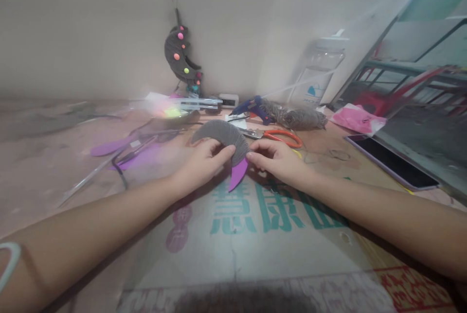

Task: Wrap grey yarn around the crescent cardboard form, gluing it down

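Observation:
A purple crescent (238,177), mostly wound with grey yarn (228,134), is held up over the table in front of me. Its lower tip shows bare purple. My left hand (208,162) is closed on the wrapped part, thumb on the near face. At the crescent's right edge, where the winding stops, my right hand (272,160) pinches thumb and forefinger together. Whatever lies between those fingertips is too small to make out. Just behind the hands lie orange-handled scissors (282,137). A thin strand (339,155) curls on the table to the right.
Behind are a blue glue gun (251,107), a grey yarn skein (301,117) and a clear bottle (316,70). A phone (392,162) and a pink packet (359,118) lie right. Purple pieces (136,157) lie left. A decorated grey crescent (178,55) stands against the wall.

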Tool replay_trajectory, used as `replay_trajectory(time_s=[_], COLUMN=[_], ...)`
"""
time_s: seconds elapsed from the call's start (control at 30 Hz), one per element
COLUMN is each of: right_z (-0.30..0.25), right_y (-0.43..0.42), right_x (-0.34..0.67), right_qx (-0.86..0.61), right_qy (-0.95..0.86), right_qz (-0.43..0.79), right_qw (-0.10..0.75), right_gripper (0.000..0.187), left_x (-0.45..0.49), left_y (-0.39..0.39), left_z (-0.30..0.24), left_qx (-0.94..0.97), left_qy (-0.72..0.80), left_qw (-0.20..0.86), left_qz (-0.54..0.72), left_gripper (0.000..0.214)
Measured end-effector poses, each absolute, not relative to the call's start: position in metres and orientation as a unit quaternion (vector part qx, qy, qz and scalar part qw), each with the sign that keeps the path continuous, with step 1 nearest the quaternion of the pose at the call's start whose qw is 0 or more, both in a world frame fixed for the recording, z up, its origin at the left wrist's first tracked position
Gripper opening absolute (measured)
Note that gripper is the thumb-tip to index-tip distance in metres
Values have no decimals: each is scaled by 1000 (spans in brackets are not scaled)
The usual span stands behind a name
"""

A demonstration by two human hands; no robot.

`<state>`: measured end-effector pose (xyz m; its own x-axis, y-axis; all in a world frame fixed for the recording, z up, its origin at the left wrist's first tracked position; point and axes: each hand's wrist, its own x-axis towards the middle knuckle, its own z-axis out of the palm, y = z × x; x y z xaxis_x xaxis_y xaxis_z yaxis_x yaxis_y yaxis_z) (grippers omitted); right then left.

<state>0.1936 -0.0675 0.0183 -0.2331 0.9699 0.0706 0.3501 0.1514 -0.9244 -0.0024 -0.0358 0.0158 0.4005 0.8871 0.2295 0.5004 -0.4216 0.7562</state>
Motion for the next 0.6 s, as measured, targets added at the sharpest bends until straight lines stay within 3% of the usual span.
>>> replay_trajectory(time_s=[0.6], right_z=[15], right_y=[-69], right_x=[194], right_qx=[-475], right_qy=[-684], right_qz=[420], right_qw=[362], right_gripper=[20], left_x=[-2], left_y=[-41], left_z=[18], left_qx=[794], left_qy=[451], left_qw=[311], left_qz=[265], left_gripper=[49])
